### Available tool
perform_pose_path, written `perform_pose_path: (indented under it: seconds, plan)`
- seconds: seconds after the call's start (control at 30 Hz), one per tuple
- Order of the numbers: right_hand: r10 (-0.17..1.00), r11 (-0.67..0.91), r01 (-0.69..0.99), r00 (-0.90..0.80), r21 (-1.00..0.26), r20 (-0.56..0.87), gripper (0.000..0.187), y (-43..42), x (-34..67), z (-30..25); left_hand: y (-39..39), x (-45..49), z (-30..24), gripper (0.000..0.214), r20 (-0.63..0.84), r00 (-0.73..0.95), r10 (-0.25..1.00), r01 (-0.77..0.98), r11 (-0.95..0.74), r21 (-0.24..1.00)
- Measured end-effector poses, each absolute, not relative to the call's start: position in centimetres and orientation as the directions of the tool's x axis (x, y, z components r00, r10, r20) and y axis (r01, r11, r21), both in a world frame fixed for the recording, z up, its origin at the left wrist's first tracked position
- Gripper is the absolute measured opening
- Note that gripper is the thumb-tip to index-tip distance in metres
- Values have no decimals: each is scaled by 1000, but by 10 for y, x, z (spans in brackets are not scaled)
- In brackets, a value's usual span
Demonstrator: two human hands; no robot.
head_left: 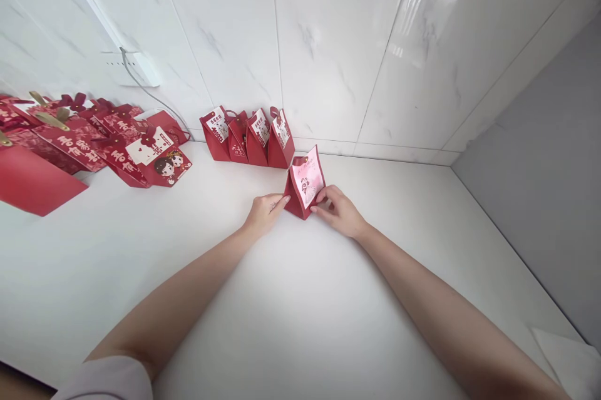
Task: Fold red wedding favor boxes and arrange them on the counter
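A small red gift box (304, 187) with a pink picture card on its front stands upright on the white counter (291, 312). My left hand (263, 211) touches its lower left side with the fingertips pinched together. My right hand (339, 210) presses its fingers against the box's lower right edge. Both hands rest on the counter on either side of the box. Just behind it, a row of several similar red boxes (247, 137) stands against the tiled wall.
A heap of larger red gift boxes and flat red packaging (84, 143) lies at the far left. A white socket with a cable (141, 71) sits on the wall. A grey panel (539, 168) bounds the counter on the right. White paper (568, 359) lies at bottom right.
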State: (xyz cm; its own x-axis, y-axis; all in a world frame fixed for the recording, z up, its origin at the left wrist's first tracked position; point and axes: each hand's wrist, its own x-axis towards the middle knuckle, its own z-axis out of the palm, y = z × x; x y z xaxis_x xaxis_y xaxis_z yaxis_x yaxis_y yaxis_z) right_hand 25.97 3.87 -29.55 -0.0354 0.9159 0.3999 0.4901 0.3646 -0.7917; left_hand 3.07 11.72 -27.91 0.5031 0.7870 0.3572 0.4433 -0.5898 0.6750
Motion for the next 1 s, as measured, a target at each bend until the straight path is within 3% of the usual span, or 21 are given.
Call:
perform_pose_path:
  seconds: [0.07,0.13,0.23,0.4,0.47,0.6,0.77,0.9,1.0]
  plan:
    - [884,353,489,104,-798,455,35,40,260,-296,113,30,-276,47,434,467,770,423,-626,655]
    - [899,307,400,174,-863,401,47,41,261,-296,108,31,-274,40,483,414,771,390,-630,672]
    - [963,251,189,54,-949,265,65,41,259,-296,104,34,-274,21,601,315,735,283,-677,679]
    - [978,207,13,-43,-978,206,104,38,253,-294,98,39,-280,31,748,279,602,151,-797,585]
    - [982,175,-15,-67,-985,175,104,37,253,-292,97,38,-281,36,773,318,549,122,-832,541]
    - [971,169,-69,-157,-983,178,85,36,259,-285,94,35,-276,37,754,414,510,87,-847,525]
    - [931,243,-59,-264,-968,250,62,31,257,-278,87,35,-270,10,691,421,587,211,-805,555]
    - [916,308,49,-284,-950,282,61,28,248,-279,86,35,-271,19,702,427,570,260,-821,509]
    - [926,356,178,-200,-917,321,56,26,239,-280,90,33,-271,24,715,455,531,329,-846,419]
